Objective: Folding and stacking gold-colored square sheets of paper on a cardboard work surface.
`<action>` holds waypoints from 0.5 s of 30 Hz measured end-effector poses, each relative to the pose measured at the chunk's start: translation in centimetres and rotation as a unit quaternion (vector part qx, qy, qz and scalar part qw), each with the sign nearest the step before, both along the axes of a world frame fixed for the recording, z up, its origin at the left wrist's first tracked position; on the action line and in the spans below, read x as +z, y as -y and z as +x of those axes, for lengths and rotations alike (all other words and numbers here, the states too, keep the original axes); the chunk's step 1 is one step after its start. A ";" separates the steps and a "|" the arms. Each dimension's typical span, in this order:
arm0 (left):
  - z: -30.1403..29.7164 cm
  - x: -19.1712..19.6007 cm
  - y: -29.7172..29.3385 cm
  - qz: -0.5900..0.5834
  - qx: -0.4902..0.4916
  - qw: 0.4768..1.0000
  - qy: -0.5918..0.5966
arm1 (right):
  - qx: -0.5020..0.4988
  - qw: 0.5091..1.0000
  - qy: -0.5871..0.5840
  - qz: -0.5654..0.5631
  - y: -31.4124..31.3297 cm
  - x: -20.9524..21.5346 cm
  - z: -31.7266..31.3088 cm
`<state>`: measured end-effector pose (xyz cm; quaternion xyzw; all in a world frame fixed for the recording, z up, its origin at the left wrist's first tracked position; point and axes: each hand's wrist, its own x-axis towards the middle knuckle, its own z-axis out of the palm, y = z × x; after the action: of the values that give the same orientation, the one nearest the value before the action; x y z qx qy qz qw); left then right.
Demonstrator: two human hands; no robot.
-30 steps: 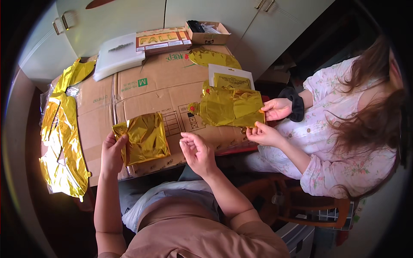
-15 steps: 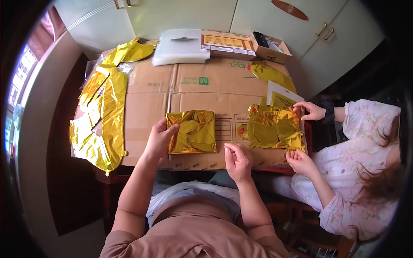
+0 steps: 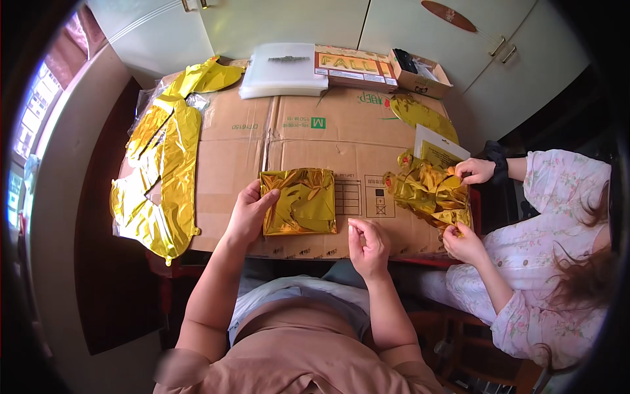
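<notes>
Gold foil square (image 3: pixel 300 201) now flat on cardboard-covered table (image 3: pixel 230 164) | left hand (image 3: pixel 248 213) open, pressing its left edge | right hand (image 3: pixel 367 244) has drifted off, loosely curled, empty | co-worker's crumpled foil (image 3: pixel 430 192) beyond | folding looks finished.

Folded gold foil square (image 3: pixel 299 201): metallised film, mirror-glossy, creased. Left hand (image 3: pixel 248 213) rests on its left edge. Flattened cardboard box (image 3: pixel 230 157): matt brown corrugated board, printed, taped along the centre seam. Flat gold foil balloons (image 3: pixel 159 176): glossy, wrinkled film. Crumpled gold foil (image 3: pixel 430 190) held by another person: high-gloss, heavily creased. Stack of clear bags (image 3: pixel 283 69): smooth, translucent plastic with a soft sheen. Cabinet doors (image 3: pixel 289 20): smooth, satin, pale finish. Floral blouse (image 3: pixel 558 217): matt woven cloth.
</notes>
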<state>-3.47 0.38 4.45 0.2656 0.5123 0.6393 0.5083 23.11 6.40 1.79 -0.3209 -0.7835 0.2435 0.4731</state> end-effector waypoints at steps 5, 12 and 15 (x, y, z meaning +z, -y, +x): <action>-0.6 -0.8 0.1 0.005 -0.008 1.000 -0.012 | 0.001 1.000 0.000 0.003 0.0 0.1 -0.1; -0.6 -0.8 0.0 0.002 -0.007 1.000 -0.030 | 0.004 1.000 0.004 0.002 0.0 0.0 -0.1; -0.3 -0.3 0.0 -0.008 0.000 0.999 -0.046 | 0.011 0.999 0.051 0.005 0.0 0.7 -0.2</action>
<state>-3.74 0.43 4.12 0.2912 0.5400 0.6222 0.4862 22.93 6.37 2.46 -0.3224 -0.8109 0.2284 0.4316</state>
